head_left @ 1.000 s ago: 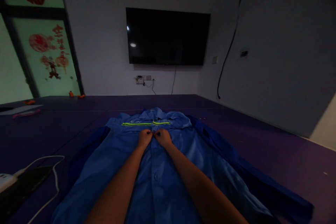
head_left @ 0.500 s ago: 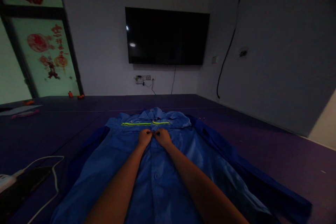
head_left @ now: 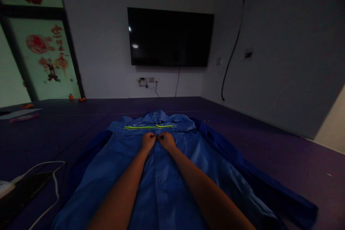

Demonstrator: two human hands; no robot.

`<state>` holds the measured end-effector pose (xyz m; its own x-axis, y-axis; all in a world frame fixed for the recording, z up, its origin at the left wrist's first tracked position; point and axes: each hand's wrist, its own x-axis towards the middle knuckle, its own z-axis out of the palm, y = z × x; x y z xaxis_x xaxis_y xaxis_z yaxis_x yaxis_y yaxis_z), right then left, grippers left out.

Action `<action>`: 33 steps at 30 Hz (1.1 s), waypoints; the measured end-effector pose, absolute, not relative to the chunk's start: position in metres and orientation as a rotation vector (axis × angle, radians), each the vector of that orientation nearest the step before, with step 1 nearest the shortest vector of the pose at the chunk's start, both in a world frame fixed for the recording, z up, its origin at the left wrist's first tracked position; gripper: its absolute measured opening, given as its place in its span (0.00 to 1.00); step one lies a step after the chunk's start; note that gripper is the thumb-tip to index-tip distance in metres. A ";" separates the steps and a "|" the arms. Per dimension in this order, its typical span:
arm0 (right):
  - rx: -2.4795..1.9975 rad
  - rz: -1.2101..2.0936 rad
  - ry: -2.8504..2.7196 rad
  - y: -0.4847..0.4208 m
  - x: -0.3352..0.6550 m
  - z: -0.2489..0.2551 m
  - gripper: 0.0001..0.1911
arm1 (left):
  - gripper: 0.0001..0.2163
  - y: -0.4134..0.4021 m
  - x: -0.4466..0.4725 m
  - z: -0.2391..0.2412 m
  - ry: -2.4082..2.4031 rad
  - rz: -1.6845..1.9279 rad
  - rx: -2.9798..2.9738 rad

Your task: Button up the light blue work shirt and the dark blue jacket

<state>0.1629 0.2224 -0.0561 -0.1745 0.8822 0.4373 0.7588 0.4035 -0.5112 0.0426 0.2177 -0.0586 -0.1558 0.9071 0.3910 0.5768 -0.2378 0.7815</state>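
A blue work jacket [head_left: 172,183] with a yellow-green reflective stripe [head_left: 148,127] lies spread flat on the dark purple floor mat [head_left: 269,151], collar away from me. My left hand [head_left: 148,141] and my right hand [head_left: 167,141] meet at the jacket's front placket, just below the stripe. Both have their fingers closed in a pinch on the front edges of the fabric. What sits between the fingertips is too small to make out. Both forearms reach out over the jacket's lower front.
A white cable [head_left: 51,179] and a dark flat device [head_left: 24,190] lie at the lower left. A black TV [head_left: 169,37] hangs on the far wall above a socket strip [head_left: 147,80]. A glass door with red decorations [head_left: 45,54] is at left. Small items [head_left: 23,116] lie far left.
The hands stay pinched at the same spot on the jacket front. The view has drifted slightly to the right; nothing else has moved.
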 end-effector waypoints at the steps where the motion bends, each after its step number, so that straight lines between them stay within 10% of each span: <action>1: -1.396 0.230 -1.970 0.222 0.163 -0.056 0.07 | 0.09 0.218 0.043 -0.058 1.681 1.355 1.772; 33: -1.538 0.234 -1.845 0.213 0.159 -0.047 0.07 | 0.10 0.217 0.042 -0.060 1.380 1.566 1.420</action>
